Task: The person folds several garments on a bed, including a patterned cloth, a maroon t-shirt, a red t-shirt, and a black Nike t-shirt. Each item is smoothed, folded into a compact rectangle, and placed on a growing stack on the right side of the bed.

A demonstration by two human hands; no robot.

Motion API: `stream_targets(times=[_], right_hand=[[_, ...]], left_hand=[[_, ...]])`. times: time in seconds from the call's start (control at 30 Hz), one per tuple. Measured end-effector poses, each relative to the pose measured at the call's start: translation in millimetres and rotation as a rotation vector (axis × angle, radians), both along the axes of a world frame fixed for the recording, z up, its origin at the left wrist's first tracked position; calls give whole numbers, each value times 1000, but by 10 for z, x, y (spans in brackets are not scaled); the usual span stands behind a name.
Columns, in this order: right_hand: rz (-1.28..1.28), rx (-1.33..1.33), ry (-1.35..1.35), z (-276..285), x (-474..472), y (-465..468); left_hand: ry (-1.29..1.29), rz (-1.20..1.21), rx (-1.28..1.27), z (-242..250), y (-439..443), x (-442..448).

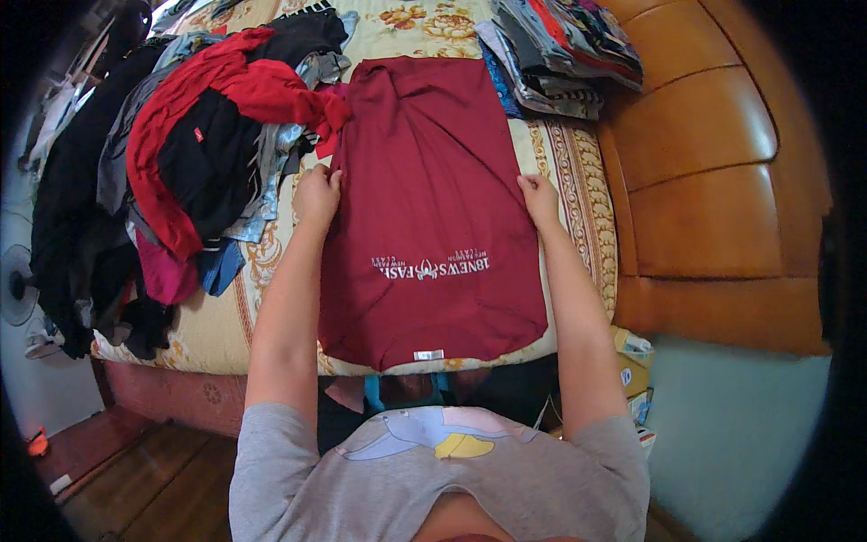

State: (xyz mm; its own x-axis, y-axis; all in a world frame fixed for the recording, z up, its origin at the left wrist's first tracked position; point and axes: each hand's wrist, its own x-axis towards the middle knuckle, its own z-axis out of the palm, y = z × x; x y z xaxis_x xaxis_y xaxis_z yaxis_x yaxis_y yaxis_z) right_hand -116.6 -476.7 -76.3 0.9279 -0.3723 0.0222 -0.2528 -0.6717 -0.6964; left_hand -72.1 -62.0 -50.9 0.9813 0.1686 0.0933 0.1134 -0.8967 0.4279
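Note:
A dark red shirt lies spread on the bed, its neckline with a small white label towards me and white lettering across the cloth. My left hand pinches its left edge about halfway up, thumb and fingers closed together. At the opposite edge, my right hand grips the cloth between thumb and fingers. The far end of the shirt is slightly creased and gathered at its left corner. A bright red garment from the heap on the left touches the shirt's upper left side.
A loose heap of clothes covers the bed's left side. Folded clothes are stacked at the back right. A brown leather headboard or seat back borders the patterned bed cover on the right. A fan stands far left.

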Motion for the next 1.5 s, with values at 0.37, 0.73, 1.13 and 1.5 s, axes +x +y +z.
stream_targets(times=[0.37, 0.73, 1.13, 1.5], right_hand=[[-191, 206, 53, -356, 720, -223], [14, -165, 84, -202, 1026, -48], [-213, 587, -38, -527, 1116, -314], [-187, 212, -70, -483, 1082, -346]], left_hand=[[201, 184, -1187, -619, 820, 425], [13, 46, 105, -176, 45, 757], [30, -105, -702, -453, 659, 896], [69, -111, -211, -305, 582, 843]])
